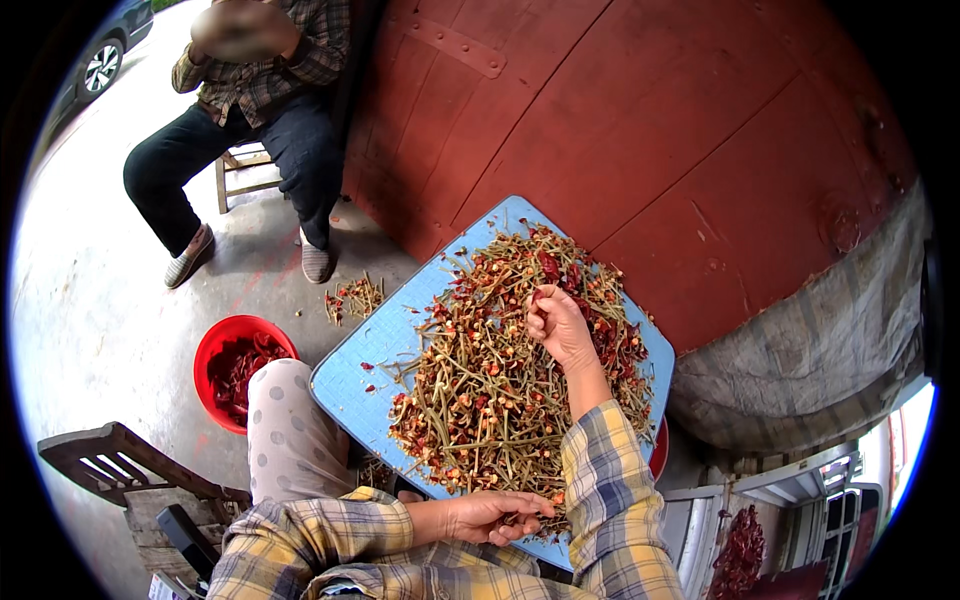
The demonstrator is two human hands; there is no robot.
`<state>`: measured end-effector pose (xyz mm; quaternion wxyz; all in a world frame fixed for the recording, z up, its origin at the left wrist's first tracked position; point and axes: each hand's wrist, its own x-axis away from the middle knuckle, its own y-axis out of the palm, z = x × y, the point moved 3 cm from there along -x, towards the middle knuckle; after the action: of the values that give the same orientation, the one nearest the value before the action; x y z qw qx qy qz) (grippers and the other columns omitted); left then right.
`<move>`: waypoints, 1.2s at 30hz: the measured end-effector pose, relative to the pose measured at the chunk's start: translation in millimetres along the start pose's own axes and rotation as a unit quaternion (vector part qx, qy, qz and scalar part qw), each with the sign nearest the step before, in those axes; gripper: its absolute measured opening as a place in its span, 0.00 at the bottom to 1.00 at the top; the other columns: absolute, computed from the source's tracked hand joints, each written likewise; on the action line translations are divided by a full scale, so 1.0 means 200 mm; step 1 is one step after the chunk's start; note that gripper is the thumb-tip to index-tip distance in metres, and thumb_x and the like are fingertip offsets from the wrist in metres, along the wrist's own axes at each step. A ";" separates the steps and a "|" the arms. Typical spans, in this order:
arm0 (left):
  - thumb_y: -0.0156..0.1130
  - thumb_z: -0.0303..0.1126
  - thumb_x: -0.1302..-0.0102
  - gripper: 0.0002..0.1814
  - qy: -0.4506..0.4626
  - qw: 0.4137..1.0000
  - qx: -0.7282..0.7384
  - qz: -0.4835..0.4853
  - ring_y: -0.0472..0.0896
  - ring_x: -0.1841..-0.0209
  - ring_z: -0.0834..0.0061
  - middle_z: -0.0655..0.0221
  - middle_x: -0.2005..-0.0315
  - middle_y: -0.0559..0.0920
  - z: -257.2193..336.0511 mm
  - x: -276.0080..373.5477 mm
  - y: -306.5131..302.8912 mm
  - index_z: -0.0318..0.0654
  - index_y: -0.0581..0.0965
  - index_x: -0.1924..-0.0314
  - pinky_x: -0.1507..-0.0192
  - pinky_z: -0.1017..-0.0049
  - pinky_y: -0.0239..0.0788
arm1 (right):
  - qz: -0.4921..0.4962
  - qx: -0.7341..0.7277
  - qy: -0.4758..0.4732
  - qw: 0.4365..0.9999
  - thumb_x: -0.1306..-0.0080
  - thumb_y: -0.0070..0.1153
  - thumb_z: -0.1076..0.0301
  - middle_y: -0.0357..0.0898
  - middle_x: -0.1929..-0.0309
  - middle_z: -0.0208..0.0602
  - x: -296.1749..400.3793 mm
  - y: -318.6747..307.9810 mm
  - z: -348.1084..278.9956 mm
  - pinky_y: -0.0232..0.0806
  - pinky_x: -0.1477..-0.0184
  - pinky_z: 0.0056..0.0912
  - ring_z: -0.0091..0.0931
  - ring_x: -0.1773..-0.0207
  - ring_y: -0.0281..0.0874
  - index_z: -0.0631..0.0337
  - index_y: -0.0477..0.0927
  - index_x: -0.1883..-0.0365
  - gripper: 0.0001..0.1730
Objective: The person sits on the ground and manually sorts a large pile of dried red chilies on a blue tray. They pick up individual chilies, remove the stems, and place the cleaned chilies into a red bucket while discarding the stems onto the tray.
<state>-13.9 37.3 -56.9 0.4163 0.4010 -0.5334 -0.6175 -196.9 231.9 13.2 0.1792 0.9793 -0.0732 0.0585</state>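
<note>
A heap of dried chili stems and caps (480, 390) covers much of a blue table top (360, 367) before me. My right hand (559, 322) is over the far part of the heap, its fingers closed on a dried red chili (537, 295) that is partly hidden by them. More dark red chili pieces (574, 279) lie just beyond that hand. At the near edge of the table is my left hand (499, 516), fingers apart above the stems. Small red and brown bits show between those fingers, and none is clearly gripped.
A red plastic basin (202, 367) of dried chilies stands on the floor left of my knee. Stems (355, 298) lie scattered near it. Another person (255, 97) sits on a wooden chair (244, 176). A red wooden door (600, 150) rises behind the table; chilies (739, 559) show at lower right.
</note>
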 end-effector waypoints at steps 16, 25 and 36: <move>0.46 0.34 0.29 0.16 0.001 1.000 0.010 -0.006 0.62 0.80 0.88 0.71 0.70 0.70 -0.01 0.01 0.01 0.37 0.66 0.45 0.85 0.89 0.52 | 0.033 0.683 0.015 0.729 0.45 0.60 0.65 0.75 0.77 0.32 -0.08 0.24 0.04 0.67 0.66 0.32 0.27 0.71 0.74 0.55 0.80 0.65 0.10; 0.45 0.33 0.29 0.15 0.005 1.000 0.008 -0.012 0.62 0.80 0.88 0.71 0.70 0.71 0.00 0.01 0.01 0.36 0.66 0.45 0.85 0.89 0.52 | 0.021 0.786 0.025 0.618 0.47 0.60 0.62 0.80 0.63 0.34 -0.12 0.27 0.07 0.68 0.55 0.37 0.33 0.58 0.77 0.52 0.79 0.65 0.11; 0.45 0.31 0.30 0.15 0.005 1.000 0.005 -0.004 0.62 0.80 0.89 0.71 0.70 0.71 0.00 0.02 0.01 0.37 0.66 0.45 0.85 0.89 0.52 | 0.040 0.486 0.022 0.873 0.44 0.57 0.65 0.72 0.80 0.24 -0.11 0.10 0.02 0.60 0.74 0.25 0.16 0.78 0.64 0.64 0.78 0.64 0.13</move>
<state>-15.4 33.2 -55.9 0.4149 0.4083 -0.5326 -0.6144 -221.5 215.3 12.2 -0.3203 0.9376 -0.0704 0.1153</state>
